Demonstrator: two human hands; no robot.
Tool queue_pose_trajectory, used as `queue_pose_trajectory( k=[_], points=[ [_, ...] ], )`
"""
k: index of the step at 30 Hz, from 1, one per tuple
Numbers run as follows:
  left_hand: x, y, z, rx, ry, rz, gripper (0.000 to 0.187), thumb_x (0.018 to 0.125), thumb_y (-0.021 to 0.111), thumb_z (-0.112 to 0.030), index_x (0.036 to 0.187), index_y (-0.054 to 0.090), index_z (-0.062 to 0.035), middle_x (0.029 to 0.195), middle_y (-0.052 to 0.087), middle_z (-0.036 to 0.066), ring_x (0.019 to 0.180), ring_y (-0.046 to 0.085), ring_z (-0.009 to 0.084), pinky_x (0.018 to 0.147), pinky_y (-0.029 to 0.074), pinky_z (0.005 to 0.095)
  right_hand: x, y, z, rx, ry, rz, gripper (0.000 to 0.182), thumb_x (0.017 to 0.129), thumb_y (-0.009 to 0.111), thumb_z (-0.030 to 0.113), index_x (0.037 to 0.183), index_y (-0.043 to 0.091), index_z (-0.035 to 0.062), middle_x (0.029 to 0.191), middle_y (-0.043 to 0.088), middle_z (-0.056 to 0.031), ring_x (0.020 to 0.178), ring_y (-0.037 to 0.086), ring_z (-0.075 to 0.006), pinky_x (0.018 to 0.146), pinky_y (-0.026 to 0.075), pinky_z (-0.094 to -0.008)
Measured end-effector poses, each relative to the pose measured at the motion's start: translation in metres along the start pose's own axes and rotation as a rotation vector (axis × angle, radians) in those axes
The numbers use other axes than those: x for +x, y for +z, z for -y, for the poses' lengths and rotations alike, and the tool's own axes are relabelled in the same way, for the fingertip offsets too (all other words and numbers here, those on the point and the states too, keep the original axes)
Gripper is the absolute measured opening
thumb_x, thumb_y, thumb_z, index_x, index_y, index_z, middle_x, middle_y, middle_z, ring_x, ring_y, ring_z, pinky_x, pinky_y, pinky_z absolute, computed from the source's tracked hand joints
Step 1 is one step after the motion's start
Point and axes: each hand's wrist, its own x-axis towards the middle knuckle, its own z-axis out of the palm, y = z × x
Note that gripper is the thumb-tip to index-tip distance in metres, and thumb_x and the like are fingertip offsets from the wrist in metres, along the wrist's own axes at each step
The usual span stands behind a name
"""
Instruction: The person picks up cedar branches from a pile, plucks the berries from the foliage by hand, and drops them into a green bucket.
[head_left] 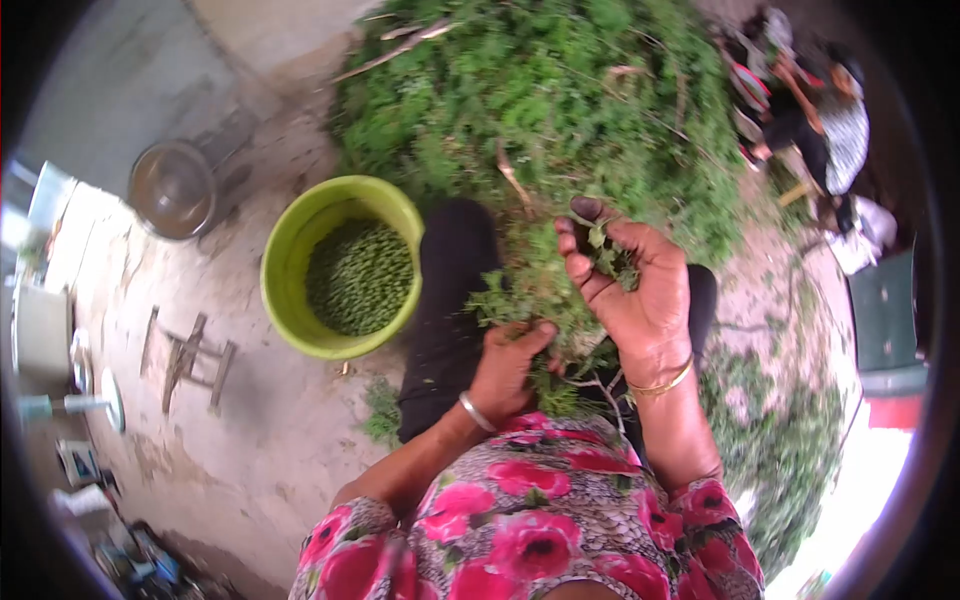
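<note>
My left hand (pixel 510 365) is closed around a leafy green branch (pixel 490 300), low over my lap, with its thin stems reaching toward my right forearm. Above and to the right, my right hand (pixel 645 290) is turned palm up with curled fingers around a small clump of green sprigs (pixel 612 262). Its fingertips are darkly stained. Left of my knee stands a yellow-green bucket (pixel 285 315), partly filled with small green berry-like pieces (pixel 360 275).
A large heap of cut green branches (pixel 540 100) lies ahead, with more greenery (pixel 770 430) at right. A metal basin (pixel 172 190) and a small wooden stool (pixel 185 360) stand at left. Another person (pixel 835 125) sits at far right near a white bag (pixel 865 235).
</note>
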Motion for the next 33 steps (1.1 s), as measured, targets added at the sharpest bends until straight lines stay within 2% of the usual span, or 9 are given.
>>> queue_pose_trajectory(
  k=[5, 8, 10, 11, 14, 15, 19, 24, 33],
  points=[
    [-0.001, -0.001, -0.007, 0.008, -0.040, 0.009, 0.009, 0.085, 0.061, -0.010, 0.085, 0.059, -0.0011, 0.069, 0.057, 0.003, 0.054, 0.051, 0.0117, 0.051, 0.046, 0.0273, 0.047, 0.080, -0.048, -0.173, 0.062, 0.304, 0.060, 0.090, 0.049, 0.034, 0.129, 0.036, -0.0095, 0.125, 0.042, -0.0312, 0.111, 0.046, -0.0399, 0.090, 0.041, -0.0435],
    [-0.003, -0.003, -0.010, 0.034, -0.017, 0.028, 0.011, 0.087, 0.060, -0.012, 0.083, 0.059, -0.0015, 0.071, 0.058, 0.003, 0.053, 0.052, 0.0101, 0.050, 0.045, 0.0258, 0.075, 0.095, -0.069, -0.601, -0.153, 0.359, 0.075, 0.090, 0.047, 0.048, 0.134, 0.026, -0.0087, 0.133, 0.033, -0.0311, 0.119, 0.037, -0.0410, 0.099, 0.032, -0.0474],
    [-0.005, -0.008, -0.014, 0.127, 0.017, 0.064, 0.015, 0.089, 0.057, -0.015, 0.084, 0.059, -0.0014, 0.070, 0.056, 0.002, 0.054, 0.051, 0.0096, 0.050, 0.044, 0.0251, 0.082, 0.089, -0.065, -0.267, 0.014, 0.393, 0.084, 0.086, 0.054, 0.049, 0.136, 0.019, -0.0090, 0.137, 0.028, -0.0306, 0.137, 0.014, -0.0325, 0.109, 0.008, -0.0504],
    [-0.008, -0.004, -0.018, 0.147, 0.026, 0.026, 0.017, 0.091, 0.055, -0.017, 0.084, 0.058, -0.0008, 0.068, 0.055, 0.003, 0.053, 0.050, 0.0104, 0.050, 0.044, 0.0259, 0.081, 0.084, -0.062, -0.237, -0.014, 0.388, 0.071, 0.089, 0.052, 0.045, 0.130, 0.031, -0.0095, 0.130, 0.038, -0.0309, 0.130, 0.031, -0.0351, 0.106, 0.023, -0.0499],
    [-0.006, -0.006, -0.016, 0.087, 0.002, -0.020, 0.021, 0.093, 0.051, -0.018, 0.086, 0.057, 0.0002, 0.065, 0.051, 0.003, 0.052, 0.048, 0.0124, 0.050, 0.045, 0.0285, 0.065, 0.059, -0.035, -0.240, -0.056, 0.476, 0.055, 0.092, 0.051, 0.037, 0.120, 0.043, -0.0095, 0.118, 0.050, -0.0290, 0.115, 0.049, -0.0360, 0.095, 0.041, -0.0460],
    [-0.003, -0.004, -0.013, -0.001, -0.015, -0.040, 0.022, 0.094, 0.050, -0.019, 0.086, 0.056, 0.0007, 0.063, 0.049, 0.004, 0.051, 0.047, 0.0137, 0.051, 0.045, 0.0304, 0.047, 0.058, -0.024, -0.228, -0.109, 0.369, 0.035, 0.093, 0.051, 0.025, 0.107, 0.054, -0.0077, 0.100, 0.061, -0.0230, 0.090, 0.063, -0.0309, 0.076, 0.052, -0.0372],
    [-0.003, -0.005, -0.011, 0.039, -0.061, 0.037, 0.029, 0.095, 0.048, -0.027, 0.088, 0.054, 0.0005, 0.060, 0.047, 0.006, 0.052, 0.044, 0.0147, 0.054, 0.042, 0.0320, -0.001, -0.002, 0.009, -0.561, -0.384, 0.146, 0.014, 0.089, 0.055, 0.006, 0.095, 0.061, -0.0053, 0.079, 0.065, -0.0124, 0.066, 0.062, -0.0176, 0.059, 0.050, -0.0268],
    [-0.003, 0.004, -0.010, 0.047, -0.008, 0.163, 0.032, 0.095, 0.047, -0.032, 0.084, 0.051, -0.0016, 0.058, 0.043, 0.004, 0.052, 0.040, 0.0135, 0.055, 0.038, 0.0296, -0.034, -0.065, 0.000, -1.144, -0.551, -0.122, 0.005, 0.079, 0.066, 0.002, 0.079, 0.064, -0.0032, 0.065, 0.060, -0.0007, 0.059, 0.050, -0.0039, 0.052, 0.041, -0.0203],
    [-0.009, 0.018, -0.004, 0.190, 0.004, 0.251, 0.031, 0.096, 0.044, -0.033, 0.082, 0.047, -0.0046, 0.058, 0.042, 0.003, 0.054, 0.039, 0.0133, 0.055, 0.037, 0.0293, -0.035, -0.083, -0.022, -1.172, -0.509, -0.232, 0.016, 0.075, 0.072, 0.009, 0.076, 0.063, -0.0046, 0.058, 0.057, -0.0030, 0.054, 0.047, -0.0046, 0.048, 0.040, -0.0233]
  ],
)
